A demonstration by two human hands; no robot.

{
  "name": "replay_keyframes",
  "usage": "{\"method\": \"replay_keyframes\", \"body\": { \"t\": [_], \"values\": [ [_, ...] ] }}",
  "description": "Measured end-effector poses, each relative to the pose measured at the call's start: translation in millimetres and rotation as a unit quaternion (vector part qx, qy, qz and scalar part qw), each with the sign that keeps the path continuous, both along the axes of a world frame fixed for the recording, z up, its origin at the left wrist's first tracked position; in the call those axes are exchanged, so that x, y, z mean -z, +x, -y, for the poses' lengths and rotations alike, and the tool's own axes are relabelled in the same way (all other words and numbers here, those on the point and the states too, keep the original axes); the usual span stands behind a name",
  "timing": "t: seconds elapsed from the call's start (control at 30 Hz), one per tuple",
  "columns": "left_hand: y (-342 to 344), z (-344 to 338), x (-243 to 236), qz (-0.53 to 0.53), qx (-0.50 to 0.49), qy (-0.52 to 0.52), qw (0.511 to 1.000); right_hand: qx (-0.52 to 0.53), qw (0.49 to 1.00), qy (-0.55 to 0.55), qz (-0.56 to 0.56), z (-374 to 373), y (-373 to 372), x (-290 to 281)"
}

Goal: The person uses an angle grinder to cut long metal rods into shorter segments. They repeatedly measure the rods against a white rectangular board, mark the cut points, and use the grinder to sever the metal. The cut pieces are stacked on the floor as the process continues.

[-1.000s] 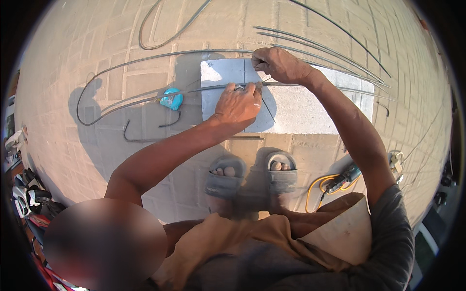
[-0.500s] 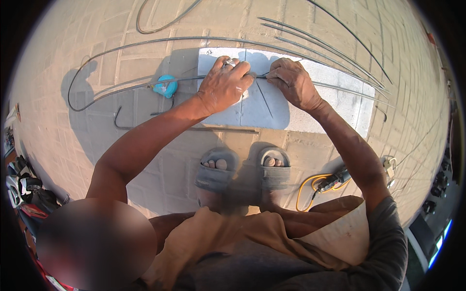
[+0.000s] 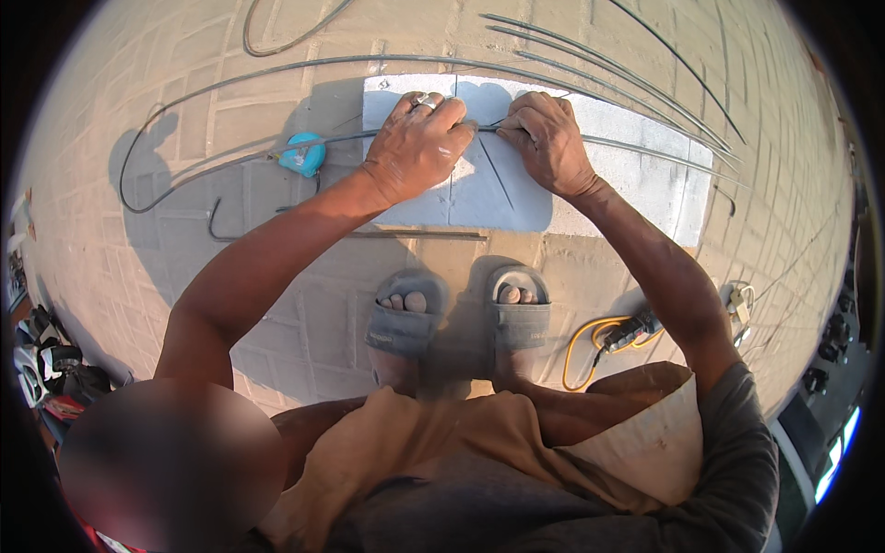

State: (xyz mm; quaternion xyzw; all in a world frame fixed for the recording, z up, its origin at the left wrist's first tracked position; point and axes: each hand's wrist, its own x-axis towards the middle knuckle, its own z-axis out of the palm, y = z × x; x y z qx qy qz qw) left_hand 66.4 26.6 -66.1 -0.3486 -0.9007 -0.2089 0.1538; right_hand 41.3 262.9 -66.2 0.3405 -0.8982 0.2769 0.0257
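Note:
My left hand (image 3: 419,152), with something silvery at a finger, is closed round a long thin metal rod (image 3: 621,147) lying over a pale block board (image 3: 645,194). My right hand (image 3: 548,143) pinches the same rod just right of it, fingertips close to my left hand's. A short thin dark line or wire (image 3: 498,175) slants down the board between them, and straight lines cross its surface. Left of the board, a turquoise tape measure (image 3: 300,158) lies beside the rod's looped part.
More rods (image 3: 608,64) and bent pieces (image 3: 221,230) lie around the board on the paving (image 3: 184,258). A corded power tool (image 3: 627,332) with a yellow cable sits near my right forearm. My sandalled feet (image 3: 406,313) are below the board. A motorbike (image 3: 51,355) stands at far left.
My right hand has come down from above the rod to grip it beside my left. My left hand has shifted left, and both hands appear higher in the picture.

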Motion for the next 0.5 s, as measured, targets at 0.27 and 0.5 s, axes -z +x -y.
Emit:
{"method": "replay_keyframes", "body": {
  "t": [0.27, 0.5],
  "values": [
    [-0.7, -1.2, -1.0, 0.008, 0.002, -0.006, 1.000, 0.032, 0.999, 0.018, -0.009, 4.4, 6.3, 4.3],
    [0.7, -1.6, -5.4, 0.029, 0.002, -0.006, 1.000, 0.042, 0.998, 0.025, -0.026, 3.6, 19.6, 8.3]
  ]
}}
